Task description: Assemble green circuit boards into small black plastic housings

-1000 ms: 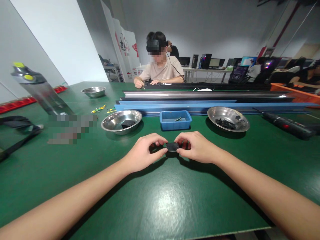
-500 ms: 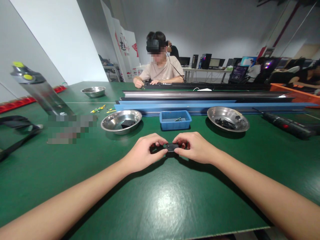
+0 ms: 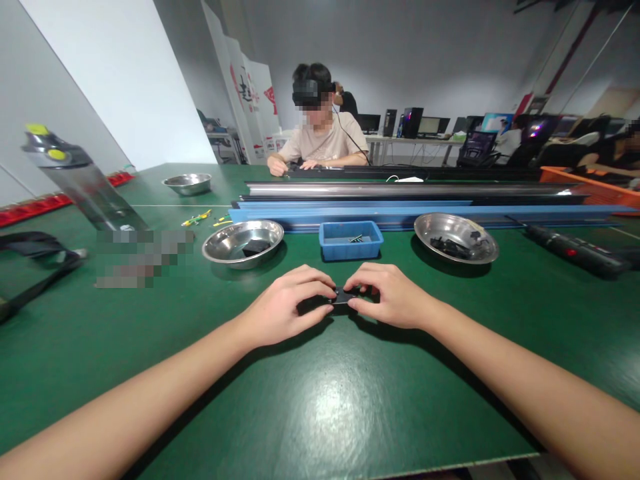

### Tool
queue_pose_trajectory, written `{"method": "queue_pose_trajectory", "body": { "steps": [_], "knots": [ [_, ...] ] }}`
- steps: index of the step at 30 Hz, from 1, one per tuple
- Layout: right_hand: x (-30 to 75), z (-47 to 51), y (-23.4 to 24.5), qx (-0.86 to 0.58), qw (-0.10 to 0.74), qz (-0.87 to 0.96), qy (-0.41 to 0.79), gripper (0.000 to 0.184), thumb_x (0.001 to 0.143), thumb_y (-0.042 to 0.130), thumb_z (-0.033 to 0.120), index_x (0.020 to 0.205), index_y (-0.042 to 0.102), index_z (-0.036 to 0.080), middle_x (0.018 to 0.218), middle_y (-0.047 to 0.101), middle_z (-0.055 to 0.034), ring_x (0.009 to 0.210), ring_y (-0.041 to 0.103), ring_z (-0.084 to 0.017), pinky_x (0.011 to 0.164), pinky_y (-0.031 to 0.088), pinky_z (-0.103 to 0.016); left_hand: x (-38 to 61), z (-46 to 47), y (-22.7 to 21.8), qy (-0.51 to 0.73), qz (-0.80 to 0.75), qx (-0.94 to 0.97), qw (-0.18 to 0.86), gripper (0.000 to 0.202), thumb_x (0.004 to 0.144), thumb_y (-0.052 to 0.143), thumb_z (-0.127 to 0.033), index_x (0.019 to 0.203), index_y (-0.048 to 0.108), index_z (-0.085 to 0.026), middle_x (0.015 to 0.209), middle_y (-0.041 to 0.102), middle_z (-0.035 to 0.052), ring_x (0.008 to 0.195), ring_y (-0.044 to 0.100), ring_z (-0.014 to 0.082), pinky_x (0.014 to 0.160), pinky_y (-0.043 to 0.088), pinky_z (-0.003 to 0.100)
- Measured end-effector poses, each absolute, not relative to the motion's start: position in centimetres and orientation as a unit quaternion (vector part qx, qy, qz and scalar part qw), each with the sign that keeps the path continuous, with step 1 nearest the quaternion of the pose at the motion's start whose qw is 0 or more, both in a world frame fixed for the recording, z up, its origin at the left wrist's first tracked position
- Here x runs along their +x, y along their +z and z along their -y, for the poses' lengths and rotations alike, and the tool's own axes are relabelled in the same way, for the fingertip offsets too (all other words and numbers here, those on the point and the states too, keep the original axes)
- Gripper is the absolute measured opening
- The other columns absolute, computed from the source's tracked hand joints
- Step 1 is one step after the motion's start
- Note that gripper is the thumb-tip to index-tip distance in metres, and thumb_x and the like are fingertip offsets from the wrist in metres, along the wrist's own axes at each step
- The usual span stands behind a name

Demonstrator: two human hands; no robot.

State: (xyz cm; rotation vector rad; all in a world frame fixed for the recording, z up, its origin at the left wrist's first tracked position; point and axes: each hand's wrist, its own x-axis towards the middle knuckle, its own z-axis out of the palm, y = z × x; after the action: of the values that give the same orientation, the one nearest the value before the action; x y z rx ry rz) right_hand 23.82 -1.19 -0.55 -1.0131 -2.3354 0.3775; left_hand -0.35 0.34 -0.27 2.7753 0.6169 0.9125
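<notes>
A small flat black block (image 3: 342, 297) is pinched between my two hands just above or on the green table; which of the two I cannot tell. My left hand (image 3: 293, 303) grips its left end, the fingertips on the upper face and the thumb at the near edge. At the other end, my right hand (image 3: 393, 297) holds it with thumb and fingers. Parts of the block are hidden under the fingertips. Beyond the hands stands a blue plastic bin (image 3: 351, 243) with several small screws (image 3: 356, 239) inside.
Steel bowls with black parts stand left (image 3: 220, 253) and right (image 3: 483, 250). Long blue and silver rails (image 3: 425, 191) cross behind them. A power screwdriver (image 3: 575, 252) lies at right, a water bottle (image 3: 83, 177) stands left. Opposite sits a person (image 3: 320, 137).
My left fingers have shifted onto the block's upper face, and the block looks tilted flatter and covered more. My right hand has hardly moved.
</notes>
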Motion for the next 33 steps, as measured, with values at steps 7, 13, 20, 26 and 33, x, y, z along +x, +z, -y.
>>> {"method": "queue_pose_trajectory", "body": {
  "steps": [7, 13, 20, 26, 33],
  "knots": [
    [23.8, 1.2, -0.6, -0.375, 0.284, 0.871, 0.145, 0.015, 0.083, 0.071, 0.021, 0.097, 0.074, 0.018, 0.091, 0.07, -0.0048, 0.074, 0.062, -0.014, 0.073, 0.049, -0.026, -0.3, -0.5, -0.4, 0.293, -0.198, 0.932, 0.078, 0.012, 0.091, 0.065, -0.021, 0.1, 0.072, -0.017, 0.103, 0.073, 0.008, 0.095, 0.067, 0.0191, 0.087, 0.054, 0.033],
    [23.9, 1.1, -0.7, -0.352, 0.294, 0.877, 0.142, 0.011, 0.083, 0.07, 0.019, 0.093, 0.073, 0.016, 0.092, 0.068, -0.0052, 0.077, 0.062, -0.014, 0.075, 0.049, -0.027, -0.2, -0.3, -0.5, 0.294, -0.207, 0.93, 0.076, 0.013, 0.092, 0.063, -0.022, 0.099, 0.073, -0.018, 0.104, 0.072, 0.0086, 0.096, 0.067, 0.0193, 0.088, 0.054, 0.033],
    [23.9, 0.8, -0.9, -0.342, 0.296, 0.879, 0.148, 0.011, 0.079, 0.074, 0.017, 0.09, 0.073, 0.016, 0.09, 0.069, -0.0055, 0.076, 0.062, -0.015, 0.073, 0.049, -0.026, -0.2, -0.4, -0.5, 0.276, -0.229, 0.929, 0.093, 0.012, 0.091, 0.063, -0.022, 0.099, 0.071, -0.019, 0.106, 0.071, 0.0074, 0.099, 0.067, 0.0195, 0.09, 0.054, 0.033],
    [23.8, 0.8, -1.2, -0.339, 0.314, 0.871, 0.168, 0.013, 0.079, 0.073, 0.015, 0.092, 0.072, 0.015, 0.089, 0.068, -0.0046, 0.072, 0.061, -0.012, 0.07, 0.051, -0.025, -0.1, -0.3, -1.1, 0.272, -0.248, 0.924, 0.106, 0.013, 0.089, 0.065, -0.025, 0.101, 0.065, -0.02, 0.112, 0.071, 0.0078, 0.104, 0.068, 0.0205, 0.092, 0.053, 0.032],
    [23.6, 0.6, -1.7, -0.379, 0.339, 0.836, 0.206, 0.029, 0.081, 0.069, 0.017, 0.11, 0.066, 0.018, 0.105, 0.066, -0.0058, 0.077, 0.064, -0.013, 0.066, 0.052, -0.024, -0.6, -1.2, -0.7, 0.31, -0.292, 0.9, 0.097, 0.012, 0.09, 0.062, -0.028, 0.097, 0.065, -0.018, 0.102, 0.072, 0.0073, 0.093, 0.069, 0.0195, 0.084, 0.054, 0.031]
  ]
}}
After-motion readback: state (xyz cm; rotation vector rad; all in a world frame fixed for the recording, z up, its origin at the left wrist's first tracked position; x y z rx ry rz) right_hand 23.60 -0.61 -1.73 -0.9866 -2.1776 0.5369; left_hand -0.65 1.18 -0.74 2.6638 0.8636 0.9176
